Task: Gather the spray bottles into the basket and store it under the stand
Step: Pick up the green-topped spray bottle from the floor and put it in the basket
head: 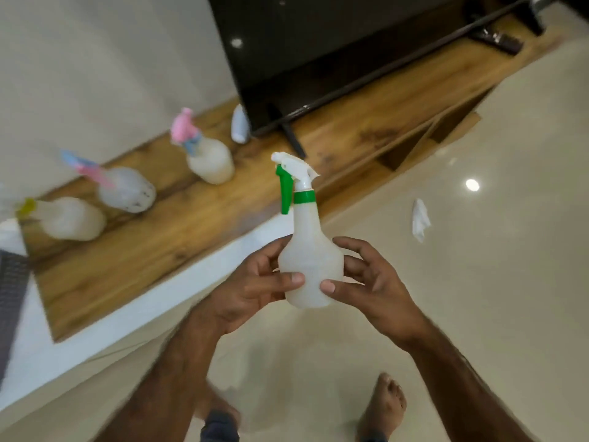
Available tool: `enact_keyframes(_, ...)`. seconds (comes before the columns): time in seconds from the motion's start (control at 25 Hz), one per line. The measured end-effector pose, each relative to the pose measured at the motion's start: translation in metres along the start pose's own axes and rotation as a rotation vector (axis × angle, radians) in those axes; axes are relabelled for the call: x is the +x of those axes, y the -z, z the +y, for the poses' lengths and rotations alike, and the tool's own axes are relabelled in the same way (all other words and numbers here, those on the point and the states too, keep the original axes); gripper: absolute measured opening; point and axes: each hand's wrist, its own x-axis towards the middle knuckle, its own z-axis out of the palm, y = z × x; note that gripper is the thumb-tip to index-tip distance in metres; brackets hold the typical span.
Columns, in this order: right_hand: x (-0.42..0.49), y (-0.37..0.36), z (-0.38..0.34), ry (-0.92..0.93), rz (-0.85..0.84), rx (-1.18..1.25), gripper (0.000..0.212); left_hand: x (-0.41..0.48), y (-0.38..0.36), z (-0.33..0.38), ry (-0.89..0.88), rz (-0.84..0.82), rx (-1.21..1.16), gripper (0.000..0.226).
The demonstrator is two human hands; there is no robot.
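I hold a translucent white spray bottle with a green trigger and collar upright over the floor, in front of the stand. My left hand grips its left side and my right hand grips its right side. On the wooden stand top three more spray bottles stand in a row: one with a yellow head at the far left, one with a pink and blue head, and one with a pink head. No basket is clearly in view.
A black television stands on the stand, with a small white bottle beside its left edge. Open compartments show under the stand top. A crumpled white tissue lies on the glossy floor. A dark meshed object is at the left edge.
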Motion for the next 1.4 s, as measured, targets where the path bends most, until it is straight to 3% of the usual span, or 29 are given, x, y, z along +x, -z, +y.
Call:
enact_keyframes(0.12, 0.009, -0.068, -0.048, 0.135, -0.122, -0.202, 0.069, -0.063, 0.046, 0.034, -0.166, 0.167, 0.074, 0.080)
enact_keyframes(0.28, 0.024, -0.180, -0.090, 0.333, -0.209, -0.657, 0.097, -0.136, 0.109, 0.047, -0.333, 0.535, 0.146, 0.086)
enact_keyframes(0.56, 0.056, -0.388, -0.088, 0.583, -0.414, -0.975, 0.095, -0.236, 0.226, 0.018, -0.374, 1.035, 0.094, 0.087)
enact_keyframes(0.8, 0.099, -0.524, -0.046, 0.651, -0.557, -1.139, 0.084, -0.293, 0.344, -0.033, -0.391, 1.159, 0.106, 0.094)
enact_keyframes(1.0, 0.149, -0.608, -0.007, 0.620, -0.537, -1.295, 0.081, -0.271, 0.438, -0.057, -0.258, 1.225, 0.218, 0.099)
enact_keyframes(1.08, 0.171, -0.631, 0.006, 0.626, -0.494, -1.371, 0.084, -0.254, 0.471, -0.062, -0.199, 1.255, 0.243, 0.094)
enact_keyframes(1.4, 0.224, -0.684, 0.044, 0.588, -0.408, -1.442, 0.065, -0.213, 0.539, -0.071, -0.108, 1.387, 0.215, 0.065)
